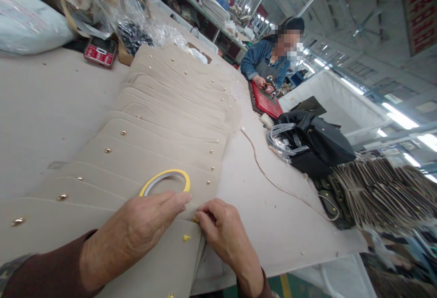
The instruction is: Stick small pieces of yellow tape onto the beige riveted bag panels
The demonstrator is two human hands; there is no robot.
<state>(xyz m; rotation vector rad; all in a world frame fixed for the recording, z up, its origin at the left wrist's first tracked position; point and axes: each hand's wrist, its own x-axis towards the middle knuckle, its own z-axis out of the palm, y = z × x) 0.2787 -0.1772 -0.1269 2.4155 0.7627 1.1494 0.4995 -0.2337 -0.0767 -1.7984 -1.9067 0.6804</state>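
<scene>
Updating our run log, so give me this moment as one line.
left hand: at yellow tape roll, grip unclear | right hand: at panel edge, near yellow scrap | beige panels: overlapping row, metal studs

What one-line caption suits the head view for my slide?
Left hand at a yellow tape roll, right hand at the edge of overlapping beige panels with gold-coloured studs.

Pale worktable (269,234) bearing beige panels (164,152) with metal studs, laid overlapping in long row. Left of panels' far end: small red-and-black box (100,53); farther left, pale plastic sack (30,24). Right of panels: thin cord (259,169), loosely curved; farther right, black bag (317,141). Right of panels' far end: red board (268,103).
</scene>
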